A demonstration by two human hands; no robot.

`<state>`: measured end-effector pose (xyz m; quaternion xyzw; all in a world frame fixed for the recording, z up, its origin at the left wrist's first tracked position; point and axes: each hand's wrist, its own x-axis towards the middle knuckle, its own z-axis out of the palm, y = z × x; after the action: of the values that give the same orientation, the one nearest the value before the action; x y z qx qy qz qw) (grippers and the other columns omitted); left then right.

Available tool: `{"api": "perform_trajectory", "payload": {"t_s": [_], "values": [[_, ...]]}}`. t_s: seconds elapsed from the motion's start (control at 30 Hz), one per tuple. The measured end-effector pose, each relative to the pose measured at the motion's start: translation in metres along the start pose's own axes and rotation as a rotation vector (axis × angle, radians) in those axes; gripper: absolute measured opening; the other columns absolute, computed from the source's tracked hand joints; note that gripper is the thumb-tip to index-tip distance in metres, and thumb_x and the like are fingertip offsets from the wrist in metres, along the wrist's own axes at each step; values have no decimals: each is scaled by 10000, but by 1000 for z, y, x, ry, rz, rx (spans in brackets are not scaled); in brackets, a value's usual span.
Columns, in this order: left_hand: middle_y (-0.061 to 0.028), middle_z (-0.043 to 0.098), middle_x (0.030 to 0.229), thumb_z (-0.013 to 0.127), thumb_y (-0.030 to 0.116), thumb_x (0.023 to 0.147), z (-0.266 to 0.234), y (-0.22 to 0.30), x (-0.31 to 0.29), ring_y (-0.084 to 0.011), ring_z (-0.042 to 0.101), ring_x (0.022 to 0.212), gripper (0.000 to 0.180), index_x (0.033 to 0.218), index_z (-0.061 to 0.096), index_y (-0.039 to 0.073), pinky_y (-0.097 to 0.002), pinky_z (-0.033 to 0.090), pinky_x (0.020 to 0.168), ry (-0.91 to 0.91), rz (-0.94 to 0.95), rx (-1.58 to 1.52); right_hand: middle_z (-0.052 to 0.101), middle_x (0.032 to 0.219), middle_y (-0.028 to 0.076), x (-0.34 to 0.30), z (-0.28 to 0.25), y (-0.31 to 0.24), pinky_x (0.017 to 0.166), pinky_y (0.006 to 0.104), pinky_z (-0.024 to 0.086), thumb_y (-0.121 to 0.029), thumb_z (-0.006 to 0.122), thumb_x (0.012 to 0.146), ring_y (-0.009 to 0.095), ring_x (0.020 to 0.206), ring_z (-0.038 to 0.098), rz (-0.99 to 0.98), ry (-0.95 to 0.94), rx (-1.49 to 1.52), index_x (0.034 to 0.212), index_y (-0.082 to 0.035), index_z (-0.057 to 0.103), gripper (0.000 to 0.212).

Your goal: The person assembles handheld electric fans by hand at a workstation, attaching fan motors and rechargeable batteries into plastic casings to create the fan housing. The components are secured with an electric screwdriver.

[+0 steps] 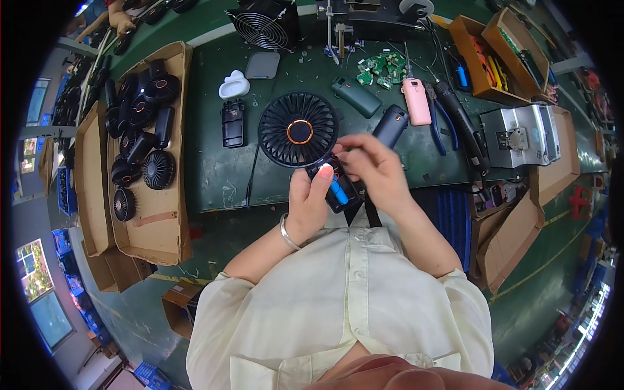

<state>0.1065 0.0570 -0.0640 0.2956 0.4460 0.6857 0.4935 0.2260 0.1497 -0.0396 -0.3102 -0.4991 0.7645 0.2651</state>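
Observation:
A black handheld fan (pixel 312 117) with an orange ring at its hub is in my left hand (pixel 308 207). The left fingers are closed round the fan's handle, thumb on top near the neck. The handle is opened up and shows a blue battery cell (pixel 338 192) inside. My right hand (pixel 379 174) is at the handle's right side, just below the fan head, with thumb and fingers pinched together. Whatever lies between those fingertips is hidden. Beyond the right hand are a dark blue-grey handle shell (pixel 391 125) and a green handle shell (pixel 357 97).
A cardboard tray (pixel 184 130) of black fans stands at left. Ahead lie a black handle part (pixel 233 123), a white case (pixel 234 85) and green circuit boards (pixel 383 68). Rightward are a pink shell (pixel 416 101), pliers (pixel 439 123), an electric screwdriver (pixel 460 123) and a metal fixture (pixel 520 138).

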Motion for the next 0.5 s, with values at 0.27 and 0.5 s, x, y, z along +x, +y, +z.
{"api": "perform_trajectory", "payload": {"t_s": [0.27, 0.5], "values": [[-269, 606, 1146, 443, 234, 980, -5, 23, 12, -242, 675, 838, 398, 1233, 446, -74, -324, 566, 740, 38, -56, -127, 470, 1140, 236, 6, -38, 16, 865, 451, 432, -172, 714, 772, 405, 1026, 504, -437, 583, -1379, 1265, 31, 435, 602], [-231, 540, 1281, 490, 206, 958, -23, 24, 30, -171, 582, 844, 404, 1273, 451, -45, -319, 515, 773, 108, -102, -345, 512, 1176, 184, -8, -54, 15, 900, 445, 425, -147, 685, 756, 360, 1044, 496, -406, 572, -1419, 1219, -9, 525, 509]]}}
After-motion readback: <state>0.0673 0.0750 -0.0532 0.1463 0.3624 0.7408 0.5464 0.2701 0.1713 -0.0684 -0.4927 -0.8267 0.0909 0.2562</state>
